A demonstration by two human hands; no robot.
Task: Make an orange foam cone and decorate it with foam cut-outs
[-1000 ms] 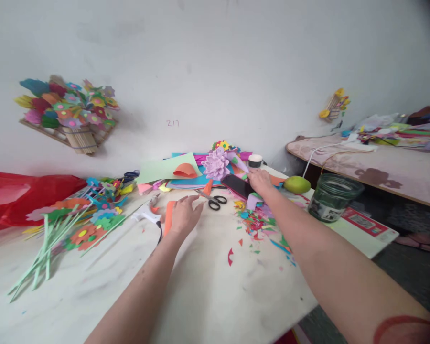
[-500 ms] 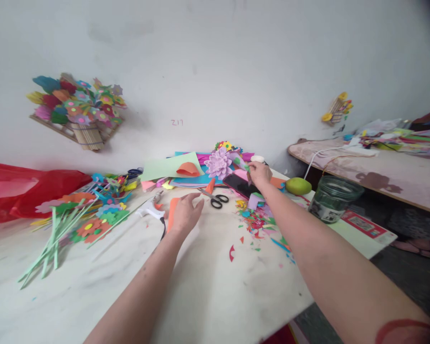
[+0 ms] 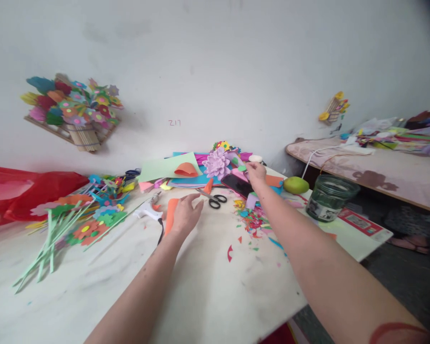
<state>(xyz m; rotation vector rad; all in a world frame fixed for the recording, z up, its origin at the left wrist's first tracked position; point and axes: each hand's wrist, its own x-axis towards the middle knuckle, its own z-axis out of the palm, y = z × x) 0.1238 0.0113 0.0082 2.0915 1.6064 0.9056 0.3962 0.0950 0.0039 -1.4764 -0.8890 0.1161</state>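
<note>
My left hand [image 3: 185, 215] lies flat on the white table [image 3: 208, 291], fingers spread, its edge against an orange foam strip [image 3: 170, 215]. A white glue gun [image 3: 147, 212] lies just to its left and black-handled scissors [image 3: 215, 199] just to its right. My right hand [image 3: 255, 171] is stretched far forward and pinches a small green foam piece [image 3: 241, 168] beside a purple foam flower [image 3: 216, 164]. Under that hand lies a dark phone [image 3: 236, 184].
Foam sheets [image 3: 168, 168] are stacked at the back. Foam flowers on green stems [image 3: 75, 224] lie at the left by a red bag [image 3: 28, 193]. Coloured scraps [image 3: 256, 222], a green fruit [image 3: 296, 184] and a glass jar [image 3: 328, 197] sit at the right. A second table [image 3: 380, 167] stands beyond.
My right hand has lifted off the phone with a small green piece pinched in its fingers and moved slightly left toward the purple flower. My left hand has stayed in place.
</note>
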